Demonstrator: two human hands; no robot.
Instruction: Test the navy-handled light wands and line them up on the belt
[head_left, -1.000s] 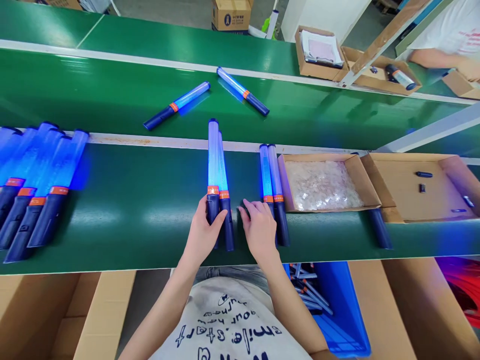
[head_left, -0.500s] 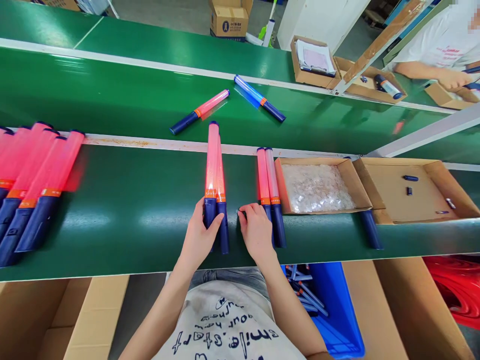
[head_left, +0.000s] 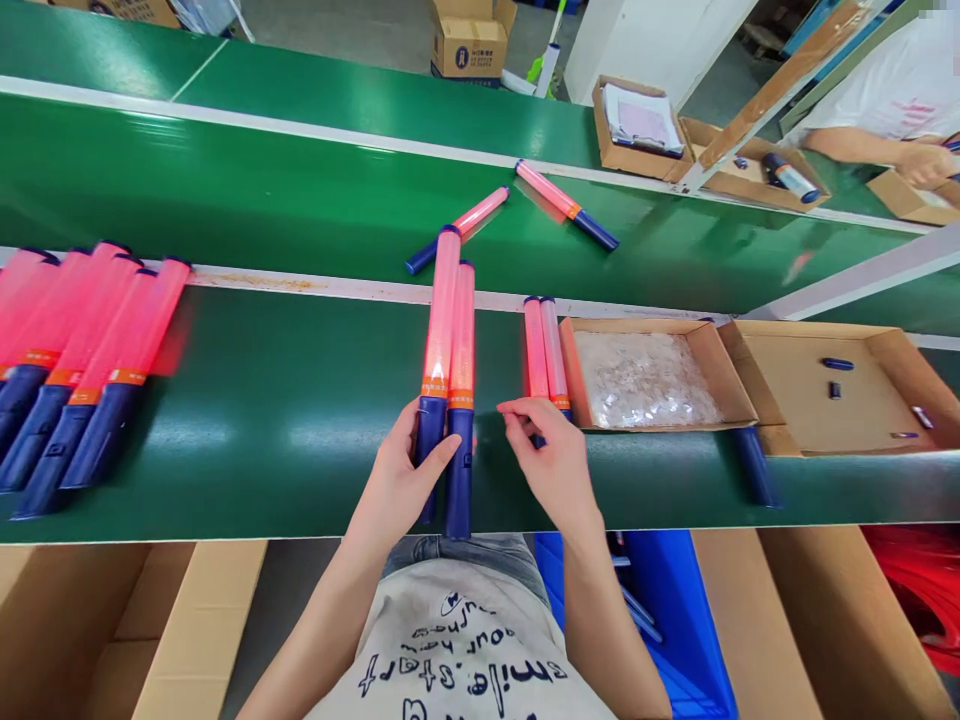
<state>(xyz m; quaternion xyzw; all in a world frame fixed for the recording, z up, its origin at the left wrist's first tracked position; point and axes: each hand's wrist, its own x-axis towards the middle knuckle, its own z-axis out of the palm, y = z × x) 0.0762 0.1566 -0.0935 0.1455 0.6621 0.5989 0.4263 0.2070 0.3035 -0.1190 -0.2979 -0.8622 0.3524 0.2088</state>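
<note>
My left hand (head_left: 405, 475) is wrapped round the navy handles of two pink batons, the left baton (head_left: 441, 330) and the right baton (head_left: 463, 350), which lie side by side and point away from me. Its thumb rests across them. My right hand (head_left: 551, 460) has thumb and index finger pinched together just right of these batons; anything between the fingertips is too small to make out. Beyond it, partly hidden by that hand, are two more pink batons (head_left: 535, 350). Next to these stands a cardboard tray (head_left: 664, 428) of small clear pieces.
More pink batons (head_left: 124, 345) lie at the left. Two batons (head_left: 555, 190) rest on the green belt (head_left: 300, 190) behind. At the right are a shallow box (head_left: 787, 390) with small parts and a slanted white post (head_left: 847, 272). Another person's hand (head_left: 926, 162) shows top right.
The two held batons have come nearer and the right one has turned, showing its switch. My right hand has moved right, still pinched. The batons on the belt have shifted right, and one now looks pink.
</note>
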